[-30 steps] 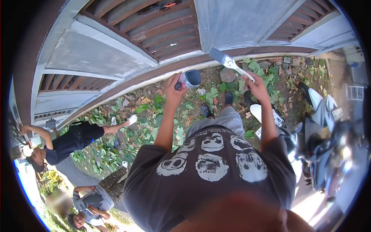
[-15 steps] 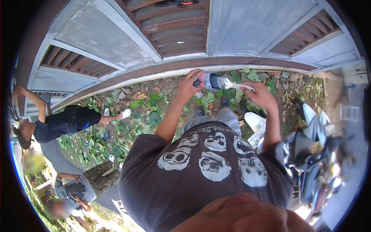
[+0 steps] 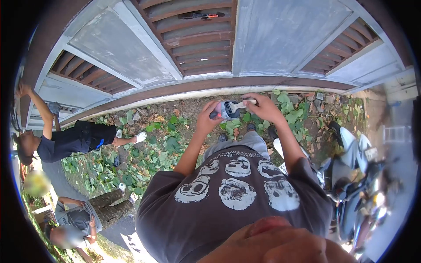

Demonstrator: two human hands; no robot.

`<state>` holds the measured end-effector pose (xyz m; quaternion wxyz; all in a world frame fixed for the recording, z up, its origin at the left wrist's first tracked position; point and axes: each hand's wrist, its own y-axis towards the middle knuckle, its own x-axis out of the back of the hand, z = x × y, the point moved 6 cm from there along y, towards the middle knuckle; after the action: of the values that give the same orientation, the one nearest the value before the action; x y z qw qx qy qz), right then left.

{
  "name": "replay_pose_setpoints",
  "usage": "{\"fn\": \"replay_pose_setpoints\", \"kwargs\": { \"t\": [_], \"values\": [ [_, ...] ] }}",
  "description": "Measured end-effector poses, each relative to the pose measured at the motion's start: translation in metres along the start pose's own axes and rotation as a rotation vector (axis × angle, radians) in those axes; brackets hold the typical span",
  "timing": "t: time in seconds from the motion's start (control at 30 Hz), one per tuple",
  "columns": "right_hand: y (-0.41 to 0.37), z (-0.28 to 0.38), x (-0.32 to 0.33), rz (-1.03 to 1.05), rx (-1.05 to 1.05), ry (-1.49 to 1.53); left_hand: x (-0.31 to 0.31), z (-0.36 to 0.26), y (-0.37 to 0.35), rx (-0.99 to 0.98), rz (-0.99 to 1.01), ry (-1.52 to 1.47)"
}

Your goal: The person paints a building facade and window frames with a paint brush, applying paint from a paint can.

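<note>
My left hand (image 3: 207, 119) is closed around a small paint-smeared cup (image 3: 231, 115), whose dark opening faces right. Against that same hand is a red and black piece (image 3: 215, 115), perhaps a tool handle; its far end is hidden. My right hand (image 3: 262, 106) grips the pale handle of a paintbrush (image 3: 239, 105). The brush head is at the cup's mouth, partly inside it as far as I can see. Both hands are held in front of my chest, above the leafy ground.
Ahead stands a grey-blue panelled wall (image 3: 127, 44) with brown slats (image 3: 199, 41). A red and black tool (image 3: 204, 15) lies on one slat. At left, one person (image 3: 66, 142) reaches to the wall; another (image 3: 81, 217) stands behind. Motorcycles (image 3: 351, 175) are parked at right.
Both hands have come lower and nearer my body. The brush has moved left with my right hand, into the cup's mouth. My view has shifted slightly.
</note>
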<state>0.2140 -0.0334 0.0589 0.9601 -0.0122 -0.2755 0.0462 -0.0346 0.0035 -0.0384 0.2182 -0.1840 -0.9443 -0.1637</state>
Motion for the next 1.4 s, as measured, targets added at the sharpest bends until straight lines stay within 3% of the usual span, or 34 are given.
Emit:
{"fn": "replay_pose_setpoints", "kwargs": {
  "t": [0.07,0.13,0.47,0.53,0.9,1.3,1.4],
  "values": [
    [0.004,-0.002,-0.004,-0.007,-0.055,-0.001,0.001,0.000,0.000,-0.039,-0.014,-0.001],
    [0.005,-0.012,-0.008,0.006,-0.112,0.020,0.010,0.000,0.000,0.042,-0.081,-0.030],
    [0.002,-0.005,-0.014,-0.018,0.001,0.153,0.028,0.011,0.005,0.032,-0.173,0.026],
    [0.005,-0.009,-0.023,-0.009,0.003,0.171,0.031,0.008,0.006,-0.043,-0.159,0.111],
    [0.013,-0.003,-0.035,0.067,-0.094,0.187,0.029,0.002,0.000,-0.012,-0.130,0.057],
    [0.026,0.012,-0.042,0.105,0.017,0.132,0.046,0.015,-0.006,0.080,-0.157,0.037],
    [0.032,0.011,-0.045,0.094,0.051,0.161,0.049,0.011,-0.005,0.018,-0.189,0.076]
  ]
}}
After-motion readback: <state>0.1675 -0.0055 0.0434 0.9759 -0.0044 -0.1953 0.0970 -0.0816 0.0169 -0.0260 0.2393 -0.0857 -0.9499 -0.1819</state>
